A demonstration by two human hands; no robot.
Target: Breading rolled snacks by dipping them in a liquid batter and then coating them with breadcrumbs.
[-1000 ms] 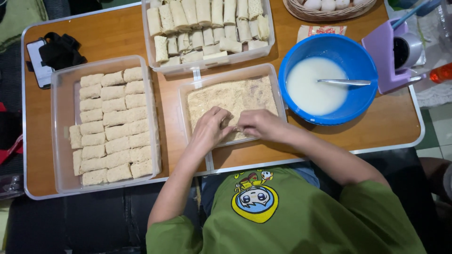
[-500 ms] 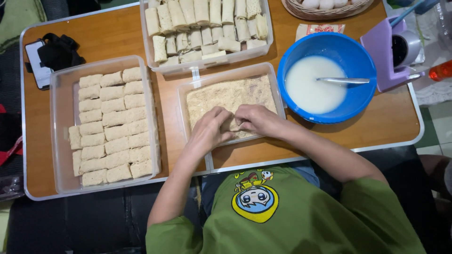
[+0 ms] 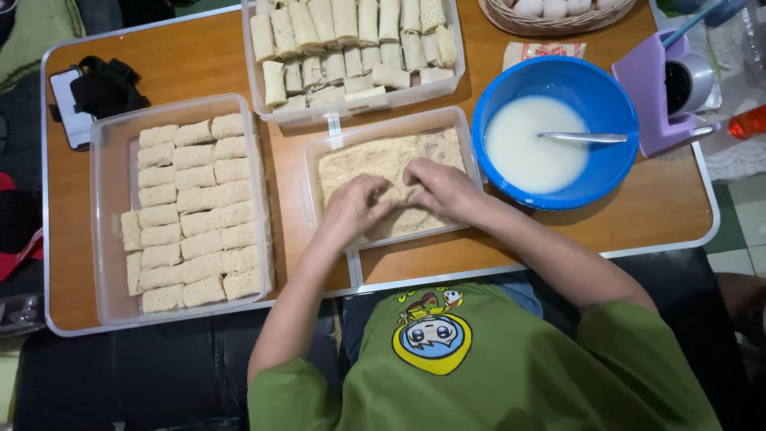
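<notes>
Both hands work inside the clear breadcrumb tray [image 3: 459, 132] at the centre of the wooden table [image 3: 199, 60]. The left hand [image 3: 355, 209] has its fingers curled downward into the breadcrumbs [image 3: 363, 160], with the fingertips meeting those of the right hand [image 3: 439, 187], which is likewise cupped with bent fingers. The two hands close together over a spot in the crumb layer; whatever lies under them is hidden, so it cannot be told whether they grip an item or only press the crumbs. The crumbs cover the tray floor as a tan, even layer, visible mainly toward 12 o'clock from the hands. At 9 o'clock from the tray stands a larger clear container [image 3: 104, 223] holding rows of crumb-coated rolls [image 3: 195, 211], packed side by side. At 12 o'clock a second clear container [image 3: 351, 108] holds pale uncoated rolls [image 3: 343, 32], laid in two rows. At 3 o'clock, just beside the tray, sits a blue bowl [image 3: 602, 96] of white liquid batter [image 3: 527, 156] with a metal spoon [image 3: 582, 137] resting in it. Beyond the bowl, toward 2 o'clock, stands a purple holder [image 3: 646, 84]. A basket of eggs [image 3: 550, 12] sits at the table's far edge, at 1 o'clock. A phone and black cloth [image 3: 100, 88] lie at 10 o'clock.
</notes>
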